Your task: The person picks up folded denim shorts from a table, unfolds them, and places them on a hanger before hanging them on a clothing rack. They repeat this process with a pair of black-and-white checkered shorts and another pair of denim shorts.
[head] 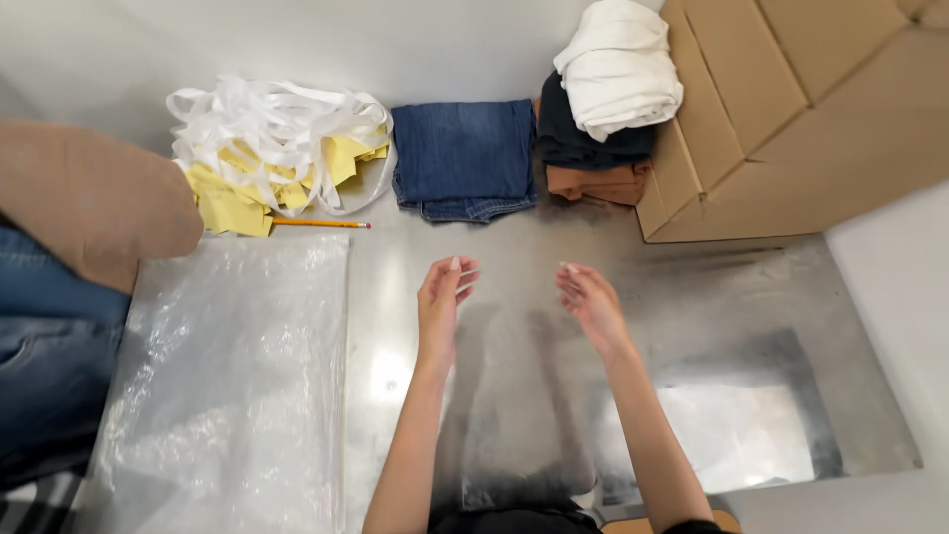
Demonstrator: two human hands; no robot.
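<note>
My left hand [443, 297] and my right hand [590, 302] hover side by side over the shiny metal table [712, 297], palms facing each other, fingers apart and empty. Just beyond them lies a pair of folded blue jeans [463, 158]. To its right stands a stack of folded clothes [603, 129]: white on top, dark in the middle, rust-brown at the bottom. Neither hand touches any garment.
A clear plastic bag [227, 386] lies flat at the left. Behind it sit white strips and yellow paper [272, 148] with a pencil [321, 224]. A cardboard box [791, 109] stands at the back right. Tan and blue cloth [69, 277] lies at the far left.
</note>
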